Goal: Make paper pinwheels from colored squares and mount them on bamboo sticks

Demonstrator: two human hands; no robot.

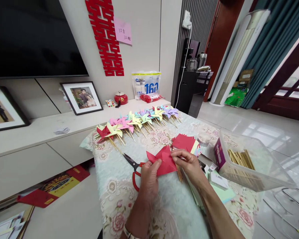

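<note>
Both my hands hold a red paper pinwheel (163, 160) above a table with a floral cloth (119, 196). My left hand (149, 177) pinches its lower left edge. My right hand (188, 163) grips its right side together with a thin wooden stick (179, 172) that points down from it. Red-handled scissors (132, 166) lie on the cloth just left of my left hand. A stack of red paper squares (183, 142) lies behind the pinwheel.
A row of several finished coloured pinwheels (139, 121) lies along the table's far edge. A clear plastic box of wooden sticks (246, 164) stands at the right, with a small jar (203, 138) beside the paper. Beyond are a white TV cabinet (40, 132) and framed photos.
</note>
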